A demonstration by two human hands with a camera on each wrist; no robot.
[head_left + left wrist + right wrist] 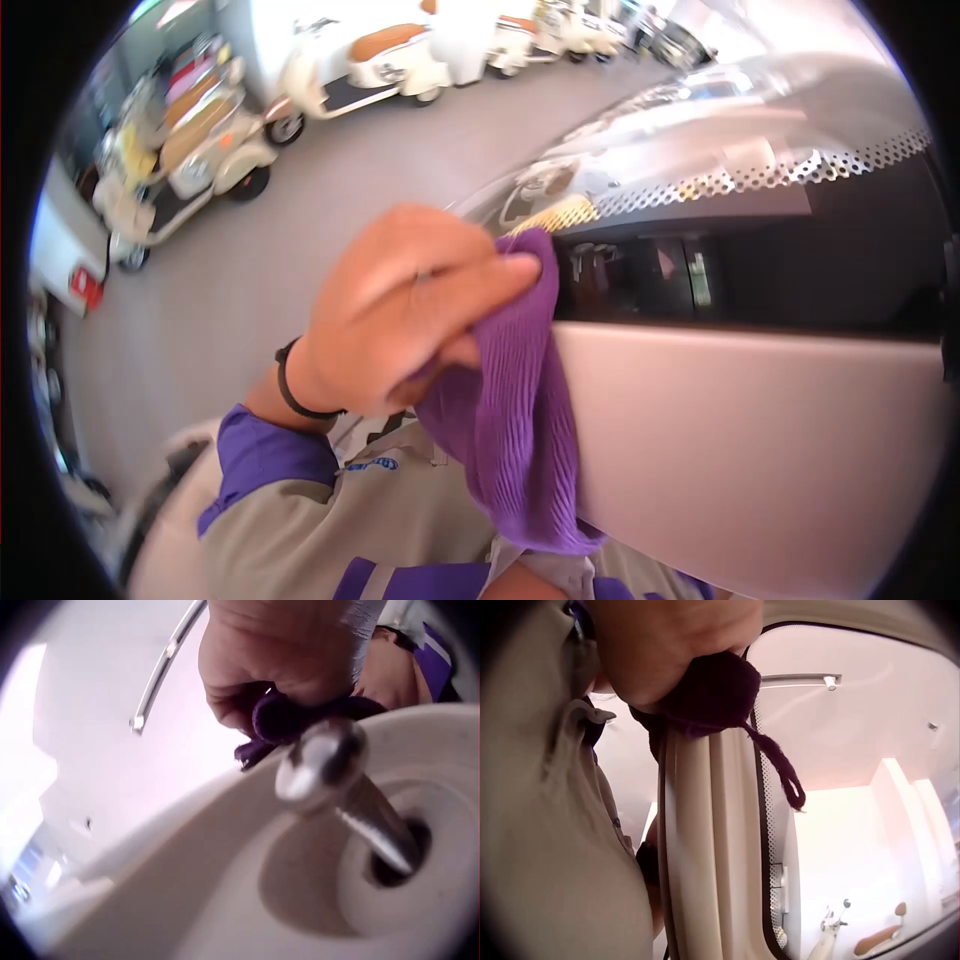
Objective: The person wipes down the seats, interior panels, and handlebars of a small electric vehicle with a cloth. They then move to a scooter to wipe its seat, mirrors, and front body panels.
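Purple cloth (520,420) half buried under the left hand (400,310), lower end lost behind the pale body panel (760,440). Right hand (667,645) cropped by the top edge of its wrist view, fingers out of sight. Scooters (370,60) beyond the panel blurred, details unreadable. Chrome bolt (330,765) beside the cloth out of focus.

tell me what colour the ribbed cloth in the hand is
Purple: the ribbed purple cloth shows best in the head view, gripped by one hand.
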